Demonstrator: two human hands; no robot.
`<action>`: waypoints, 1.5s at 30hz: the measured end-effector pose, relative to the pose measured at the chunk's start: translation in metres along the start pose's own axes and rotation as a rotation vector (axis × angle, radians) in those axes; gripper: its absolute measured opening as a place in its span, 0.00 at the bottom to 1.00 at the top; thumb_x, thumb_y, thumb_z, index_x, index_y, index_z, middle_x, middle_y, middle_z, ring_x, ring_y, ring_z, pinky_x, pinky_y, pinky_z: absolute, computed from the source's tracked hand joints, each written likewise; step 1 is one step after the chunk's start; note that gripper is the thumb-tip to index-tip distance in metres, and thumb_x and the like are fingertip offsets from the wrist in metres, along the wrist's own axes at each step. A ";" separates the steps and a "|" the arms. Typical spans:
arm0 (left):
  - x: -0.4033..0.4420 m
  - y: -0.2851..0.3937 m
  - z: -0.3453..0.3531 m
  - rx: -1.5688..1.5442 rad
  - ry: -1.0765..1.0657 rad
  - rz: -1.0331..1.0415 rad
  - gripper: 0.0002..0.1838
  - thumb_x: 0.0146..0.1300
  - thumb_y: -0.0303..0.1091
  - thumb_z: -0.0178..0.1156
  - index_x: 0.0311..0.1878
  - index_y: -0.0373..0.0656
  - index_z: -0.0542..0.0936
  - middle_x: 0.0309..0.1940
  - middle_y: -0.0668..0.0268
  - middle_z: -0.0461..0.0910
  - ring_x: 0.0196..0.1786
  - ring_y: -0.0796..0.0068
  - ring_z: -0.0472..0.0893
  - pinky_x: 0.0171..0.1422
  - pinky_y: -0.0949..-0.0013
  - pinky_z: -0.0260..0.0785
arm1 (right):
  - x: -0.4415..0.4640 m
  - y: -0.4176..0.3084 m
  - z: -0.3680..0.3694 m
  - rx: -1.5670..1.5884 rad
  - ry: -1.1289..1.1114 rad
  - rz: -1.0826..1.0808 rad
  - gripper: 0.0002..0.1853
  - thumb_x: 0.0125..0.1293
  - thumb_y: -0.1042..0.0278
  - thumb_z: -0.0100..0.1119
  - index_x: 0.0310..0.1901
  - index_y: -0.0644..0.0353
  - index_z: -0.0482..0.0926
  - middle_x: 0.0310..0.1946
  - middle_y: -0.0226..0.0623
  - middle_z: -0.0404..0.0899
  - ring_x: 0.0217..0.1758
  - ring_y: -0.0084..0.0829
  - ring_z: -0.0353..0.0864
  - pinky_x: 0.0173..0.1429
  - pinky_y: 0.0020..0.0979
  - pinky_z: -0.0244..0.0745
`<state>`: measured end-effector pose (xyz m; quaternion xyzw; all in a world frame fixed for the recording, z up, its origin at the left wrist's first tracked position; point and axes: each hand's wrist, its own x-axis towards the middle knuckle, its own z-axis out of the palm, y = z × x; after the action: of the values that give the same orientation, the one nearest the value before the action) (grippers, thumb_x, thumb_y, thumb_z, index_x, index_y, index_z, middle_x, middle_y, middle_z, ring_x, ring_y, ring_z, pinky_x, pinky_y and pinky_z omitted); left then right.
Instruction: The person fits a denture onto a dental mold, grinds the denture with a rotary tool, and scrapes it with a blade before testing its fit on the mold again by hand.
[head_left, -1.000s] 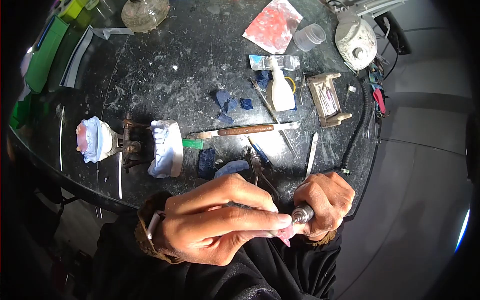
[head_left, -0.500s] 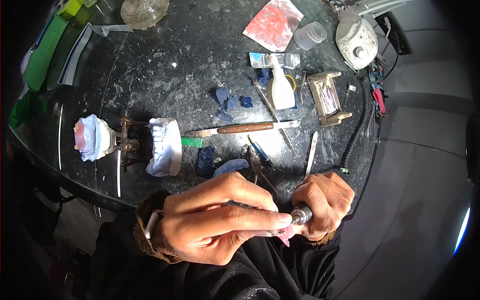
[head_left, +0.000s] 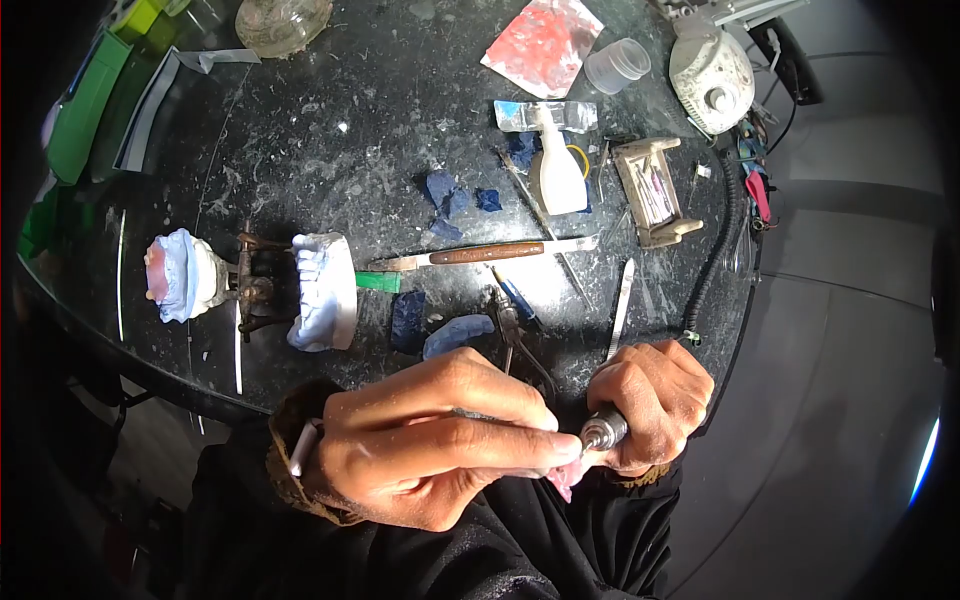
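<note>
My left hand [head_left: 435, 440] is closed on a small pink acrylic piece [head_left: 566, 480], mostly hidden under the fingers. My right hand [head_left: 655, 400] wraps round a metal rotary handpiece [head_left: 605, 430], whose narrow tip points left at the pink piece, beside my left fingertips. Whether the tip touches the piece I cannot tell. Both hands are at the front of the dark table. Just beyond them lie a curved blue-grey piece [head_left: 460, 335] and a metal hand tool [head_left: 510, 325], partly covered by my left hand.
Left stands an articulator [head_left: 255, 288] with dental casts [head_left: 325, 292]. A wooden-handled spatula [head_left: 490, 254], blue sandpaper scraps [head_left: 440, 192], a white bottle [head_left: 562, 180] and a bur holder [head_left: 650, 190] lie farther back. A lamp head [head_left: 712, 85] and black coiled cord [head_left: 715, 260] are on the right.
The pink piece has turned slightly at my left fingertips and sits a little to the left. Both hands keep their grips. The view has shifted slightly.
</note>
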<state>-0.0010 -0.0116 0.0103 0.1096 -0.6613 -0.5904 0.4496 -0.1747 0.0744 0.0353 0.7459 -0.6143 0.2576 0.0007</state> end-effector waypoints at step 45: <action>-0.004 0.000 0.004 -0.072 0.027 -0.026 0.15 0.43 0.11 0.65 0.34 0.42 0.84 0.31 0.65 0.77 0.28 0.75 0.79 0.30 0.79 0.74 | -0.002 -0.001 0.002 -0.022 0.019 -0.036 0.31 0.45 0.30 0.61 0.16 0.54 0.67 0.11 0.25 0.65 0.10 0.22 0.64 0.18 0.25 0.48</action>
<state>-0.0021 -0.0062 0.0092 0.1099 -0.6319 -0.6180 0.4546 -0.1729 0.0758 0.0335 0.7542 -0.6036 0.2578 0.0193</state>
